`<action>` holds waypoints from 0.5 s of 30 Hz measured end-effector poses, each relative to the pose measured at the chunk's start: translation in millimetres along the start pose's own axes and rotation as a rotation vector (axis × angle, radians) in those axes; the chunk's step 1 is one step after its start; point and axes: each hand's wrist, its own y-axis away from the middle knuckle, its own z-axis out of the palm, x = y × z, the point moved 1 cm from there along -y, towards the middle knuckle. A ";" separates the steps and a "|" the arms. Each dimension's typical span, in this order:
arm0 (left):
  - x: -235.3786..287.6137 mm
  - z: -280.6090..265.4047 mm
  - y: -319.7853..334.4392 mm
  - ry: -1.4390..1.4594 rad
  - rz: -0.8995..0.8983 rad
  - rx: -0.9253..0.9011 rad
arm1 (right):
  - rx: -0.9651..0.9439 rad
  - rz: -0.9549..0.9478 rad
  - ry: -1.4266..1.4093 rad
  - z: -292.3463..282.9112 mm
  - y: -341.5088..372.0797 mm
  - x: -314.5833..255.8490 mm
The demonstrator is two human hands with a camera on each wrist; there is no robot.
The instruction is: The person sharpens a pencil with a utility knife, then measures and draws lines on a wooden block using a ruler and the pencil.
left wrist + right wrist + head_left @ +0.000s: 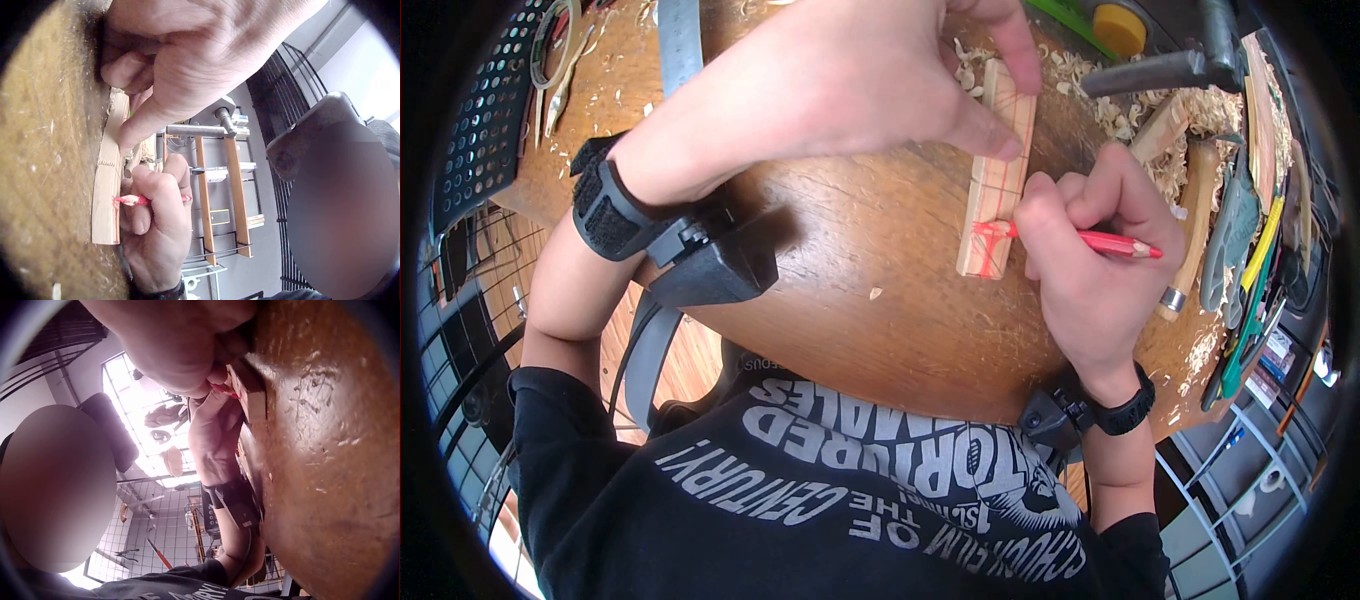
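Note:
A narrow pale wooden block [1000,185] lies on the brown workbench, with red lines along its top, a dark line across it and red scribble near its close end. My left hand [870,85] holds the block toward its far end, thumb on the top face and a finger at the far right edge. My right hand [1095,290] grips a red pencil [1105,242] sharpened at both ends, its tip on the red-marked close end. In the left wrist view the pencil tip [125,200] meets the block's edge. The right wrist view shows the block's end [255,403].
A metal clamp bar [1145,75] reaches in at the far right, beside wood shavings [1200,105] and a yellow round thing [1118,28]. A wooden-handled tool [1195,225] and several other tools lie along the right edge. A metal strip [680,45] lies far left.

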 end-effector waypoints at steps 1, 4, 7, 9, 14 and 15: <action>0.7 0.0 0.4 -0.025 0.013 0.010 | -0.006 0.001 -0.011 -0.1 0.2 -0.3; 0.7 -1.4 0.4 0.006 -0.020 -0.002 | -0.008 0.006 -0.022 1.1 -0.6 -0.8; 1.0 -0.5 -0.4 0.009 -0.033 -0.011 | 0.002 0.015 -0.016 0.5 0.1 0.5; 3.5 -8.1 -6.8 0.067 -0.097 -0.073 | 0.006 0.013 -0.013 0.0 0.4 0.6; -1.8 0.3 0.7 -0.016 0.037 0.029 | 0.033 0.047 -0.011 1.2 0.9 -1.9; -0.5 -0.3 0.8 -0.018 0.017 0.024 | 0.032 0.048 -0.010 1.0 0.9 -1.6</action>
